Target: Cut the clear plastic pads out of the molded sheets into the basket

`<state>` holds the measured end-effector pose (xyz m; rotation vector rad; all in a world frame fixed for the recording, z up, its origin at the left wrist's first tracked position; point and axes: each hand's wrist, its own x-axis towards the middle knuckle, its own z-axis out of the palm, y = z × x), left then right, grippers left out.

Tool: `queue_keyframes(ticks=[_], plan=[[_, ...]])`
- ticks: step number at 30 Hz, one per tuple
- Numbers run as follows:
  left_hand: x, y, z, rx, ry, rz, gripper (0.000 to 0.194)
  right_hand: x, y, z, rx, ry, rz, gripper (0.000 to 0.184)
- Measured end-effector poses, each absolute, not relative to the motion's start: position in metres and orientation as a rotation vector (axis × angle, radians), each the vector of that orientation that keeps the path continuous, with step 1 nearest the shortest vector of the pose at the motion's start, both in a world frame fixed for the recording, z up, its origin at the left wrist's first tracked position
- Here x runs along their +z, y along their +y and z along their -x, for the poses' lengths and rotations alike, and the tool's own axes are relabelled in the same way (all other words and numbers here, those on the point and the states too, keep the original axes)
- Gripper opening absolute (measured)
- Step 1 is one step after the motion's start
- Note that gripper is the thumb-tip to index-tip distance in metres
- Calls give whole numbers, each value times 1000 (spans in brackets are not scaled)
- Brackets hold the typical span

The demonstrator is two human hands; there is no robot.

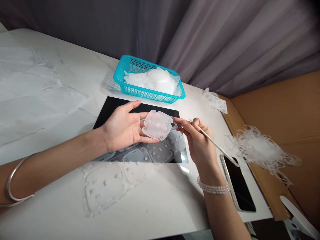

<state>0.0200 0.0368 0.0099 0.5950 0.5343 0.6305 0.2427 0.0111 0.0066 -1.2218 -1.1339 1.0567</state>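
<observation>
My left hand (125, 128) is turned palm up with its fingers stretched out. Across those fingers lies a translucent, rounded-square silicone-like pad (158, 125) with notched edges and small holes. My right hand (200, 138) grips a slim pale tool (215, 143) with a thin pointed tip, while its index fingertip reaches the pad's right edge. Below both hands is a black mat (101, 120). On it lies a translucent moulded sheet (136, 155) with similar pad outlines, which runs past the mat's front edge onto the white table (160, 213).
Beyond the mat stands a blue basket (150, 95) holding several translucent pieces. Stringy offcuts (265, 150) hang over a cardboard box (282, 106) on the right, near a phone (241, 186). Another scrap (215, 101) lies behind. Clear plastic film (37, 93) covers the left side.
</observation>
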Motion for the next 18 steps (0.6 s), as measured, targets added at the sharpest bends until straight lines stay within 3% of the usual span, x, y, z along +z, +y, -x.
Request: queue_keyframes(ticks=[11,14,18], plan=[[13,33,-24,640,634,-496,69,3,8,-224,1288,-1156,1165,43],[14,29,-28,677,796,-583,65,-1,8,-227,1091,-1297,1277,44],[16,19,-33,719,1004,-884,61,8,32,-244,543,-1442,1386,41]])
